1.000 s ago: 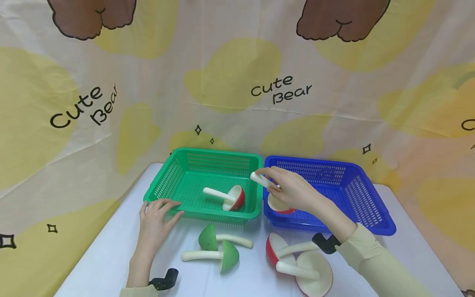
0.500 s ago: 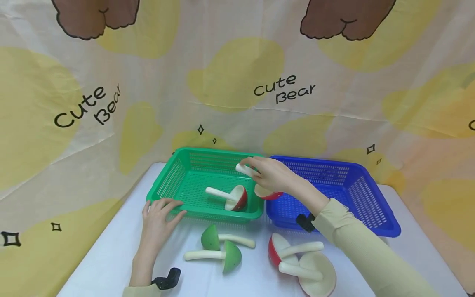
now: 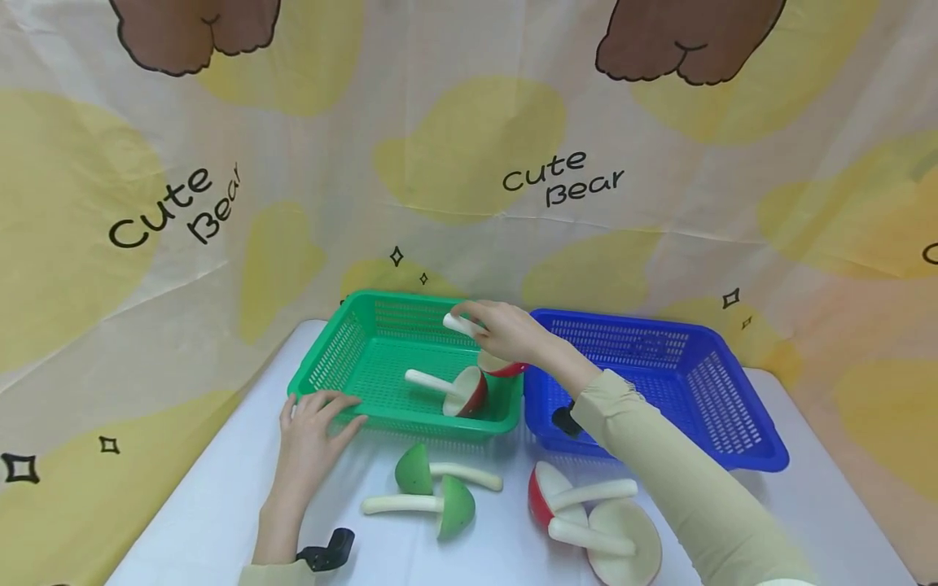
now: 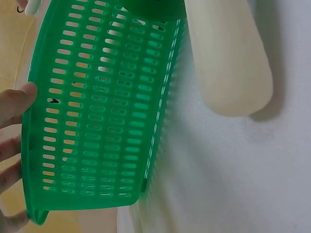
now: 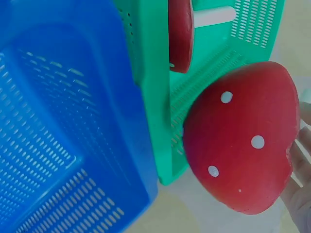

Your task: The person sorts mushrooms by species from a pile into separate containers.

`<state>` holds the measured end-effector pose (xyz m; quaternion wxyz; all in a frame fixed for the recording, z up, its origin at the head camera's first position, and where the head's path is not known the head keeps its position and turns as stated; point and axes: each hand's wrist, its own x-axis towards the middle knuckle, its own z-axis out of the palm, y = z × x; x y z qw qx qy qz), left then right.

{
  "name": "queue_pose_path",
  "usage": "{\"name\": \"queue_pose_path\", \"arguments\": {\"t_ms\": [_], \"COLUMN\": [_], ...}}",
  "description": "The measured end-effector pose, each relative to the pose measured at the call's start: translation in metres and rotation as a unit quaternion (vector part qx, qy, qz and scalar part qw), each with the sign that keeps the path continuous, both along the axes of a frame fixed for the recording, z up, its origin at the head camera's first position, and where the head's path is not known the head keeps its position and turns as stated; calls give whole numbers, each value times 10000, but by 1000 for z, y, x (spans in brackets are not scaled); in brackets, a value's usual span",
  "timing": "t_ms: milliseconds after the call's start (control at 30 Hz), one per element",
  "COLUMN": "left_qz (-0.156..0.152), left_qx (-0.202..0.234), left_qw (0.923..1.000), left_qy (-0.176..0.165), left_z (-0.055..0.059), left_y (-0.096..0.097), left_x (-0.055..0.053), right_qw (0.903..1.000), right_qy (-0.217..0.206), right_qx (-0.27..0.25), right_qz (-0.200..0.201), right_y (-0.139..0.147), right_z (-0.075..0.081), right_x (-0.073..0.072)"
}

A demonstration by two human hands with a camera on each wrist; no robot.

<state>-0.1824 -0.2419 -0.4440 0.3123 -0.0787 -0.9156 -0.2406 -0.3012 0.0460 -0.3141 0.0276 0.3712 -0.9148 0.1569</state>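
Head view, centre of frame: right hand (image 3: 506, 330), fingers curled round the white stem of a red toy mushroom (image 3: 500, 364). A second ago this hand held the mushroom over the near left corner of the blue basket (image 3: 740, 423); it has since shifted left, and the mushroom now hangs over the right part of the green basket (image 3: 322, 370). Left hand (image 3: 311, 431), lower left, unchanged: fingers spread and straight, resting on the green basket's near left rim.

Right wrist view: held mushroom's cap (image 5: 243, 141) is smooth, domed, red with small white dots.

Green basket: rectangular plastic, slotted walls and floor; holds one red mushroom (image 3: 469, 391) lying on its side, white stem pointing left. Blue basket: same make, touching the green one's right side.

Lower centre: two green half-dome mushrooms (image 3: 432, 488) with white stems, lying crossed. Lower right: two red mushrooms (image 3: 586, 513), pale undersides up.

Surface: white table (image 3: 183, 521). Backdrop: creased cloth (image 3: 469, 163), cream with yellow patches, printed "Cute Bear".
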Motion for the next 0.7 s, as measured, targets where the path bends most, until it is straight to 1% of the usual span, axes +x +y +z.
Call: {"name": "queue_pose_path", "arguments": {"t_ms": [200,400,567,700], "left_qz": [-35,-34,-9,2], "left_qx": [44,38,30,-11], "left_qw": [10000,10000,9999,9998], "left_qy": [-64,-74,-119,-182], "left_z": [2,4,3,2], "left_y": [-3,-4,-5,-3], "left_x": [2,0,1,1], "right_qw": [9997,9993,9983,9970], "right_qy": [-221,-370,-429,-476], "right_qx": [-37,44,366,586], "right_qz": [20,34,162,170], "right_y": [-15,-28,-36,-38], "right_z": [-6,-9,-17,-27], "right_x": [-15,-30,-38,-42]}}
